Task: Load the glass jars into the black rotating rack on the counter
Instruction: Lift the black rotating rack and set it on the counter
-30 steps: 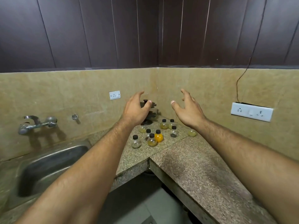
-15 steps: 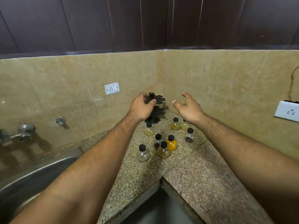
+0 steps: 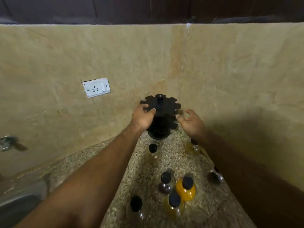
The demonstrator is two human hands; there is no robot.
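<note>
Showing the opening stage of loading: the black rotating rack (image 3: 160, 116) stands in the bench (image 3: 164, 163) corner, at centre frame just below the wall junction, with every visible notch of its upper disc empty. The lower disc is largely hidden behind the hands, so its slots cannot be judged. The left hand (image 3: 142, 116) rests its grip on the left rim of the upper disc, thumb and fingers pinching the edge. The right hand (image 3: 190, 123) sits just beside the right rim with its grip spread and slightly curled; whether a fingertip touches the disc cannot be told. No jar is in either hand.

The glass jars all remain on the bench, in the lower centre of the frame: an orange-filled jar (image 3: 186, 189), a yellow-filled jar (image 3: 174, 204), a dark jar (image 3: 165, 184), a clear jar (image 3: 136, 205) at lower left of the group, another dark jar (image 3: 213, 177) at right, and two more nearer the rack base (image 3: 153, 149) (image 3: 191, 146). Motion blur softens their outlines.

Judged from this arrangement, nothing is loaded yet; the hands appear to be positioning or turning the rack, and all seven visible jars remain to be placed.
</note>
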